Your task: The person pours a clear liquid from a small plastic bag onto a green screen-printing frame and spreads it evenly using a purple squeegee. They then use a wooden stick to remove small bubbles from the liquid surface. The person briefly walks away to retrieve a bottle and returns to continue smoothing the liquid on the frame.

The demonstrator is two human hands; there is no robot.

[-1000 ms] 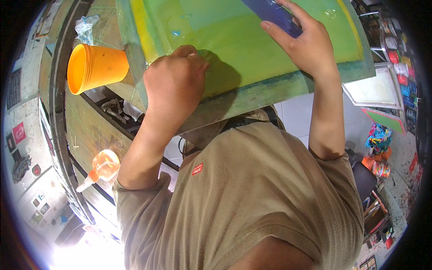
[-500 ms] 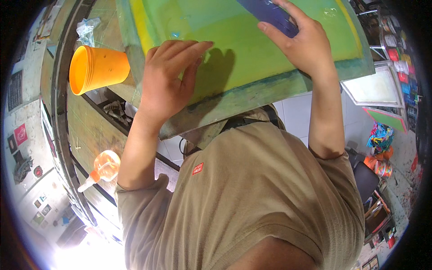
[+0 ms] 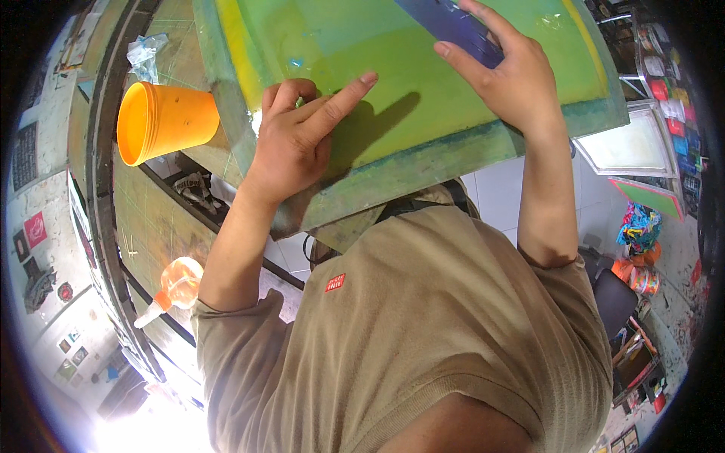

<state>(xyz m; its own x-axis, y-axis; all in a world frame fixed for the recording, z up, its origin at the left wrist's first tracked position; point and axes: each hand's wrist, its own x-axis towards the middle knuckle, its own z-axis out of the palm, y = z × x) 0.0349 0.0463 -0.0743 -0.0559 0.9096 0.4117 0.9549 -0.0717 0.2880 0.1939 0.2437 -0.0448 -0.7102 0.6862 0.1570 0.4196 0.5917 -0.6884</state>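
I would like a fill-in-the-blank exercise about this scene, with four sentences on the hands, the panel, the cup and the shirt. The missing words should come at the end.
1. Of the left hand and the right hand, only the ____ one holds the blue bar.
2. The panel is mainly ____ in colour.
3. In the picture, the cup is to the ____ of the panel.
4. The small patch on the shirt is ____.

Missing words: right; green; left; red.

Left of the screen (image 3: pixel 468 113) are a cup (image 3: pixel 181 117), bag (image 3: pixel 146 57) and bottle (image 3: pixel 181 283); right, a frame (image 3: pixel 628 143); over it, a bar (image 3: pixel 457 32).
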